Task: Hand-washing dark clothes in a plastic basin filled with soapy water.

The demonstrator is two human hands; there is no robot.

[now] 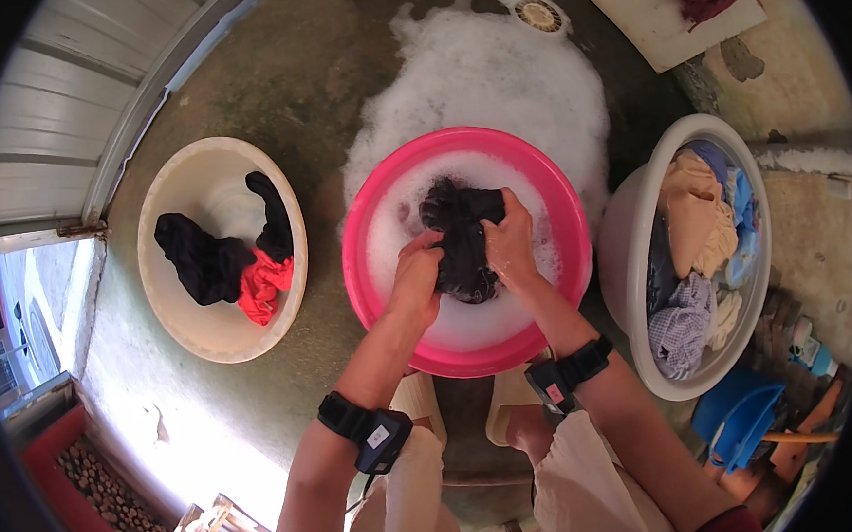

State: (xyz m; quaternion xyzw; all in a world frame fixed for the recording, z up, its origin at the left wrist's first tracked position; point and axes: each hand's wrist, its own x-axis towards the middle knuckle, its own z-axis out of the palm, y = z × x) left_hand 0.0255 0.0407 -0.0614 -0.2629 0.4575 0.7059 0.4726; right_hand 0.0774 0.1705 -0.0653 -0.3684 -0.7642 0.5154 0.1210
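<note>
A wet black cloth garment (463,245) is bunched above the suds in a pink plastic basin (577,246). My left hand (421,273) grips its left side, with part of the fingers hidden behind the fabric. On the garment's upper right, my right hand (510,240) pinches the cloth between thumb and fingers. White soapy foam (448,332) fills the basin around both hands. Each of my wrists wears a black strap with a small device.
A cream basin (181,332) at left holds black and red clothes (266,283). At right stands a large grey-white tub (637,311) of mixed laundry (693,213). Foam (488,79) spreads over the floor towards a round drain (539,15). A blue bucket (739,415) sits lower right.
</note>
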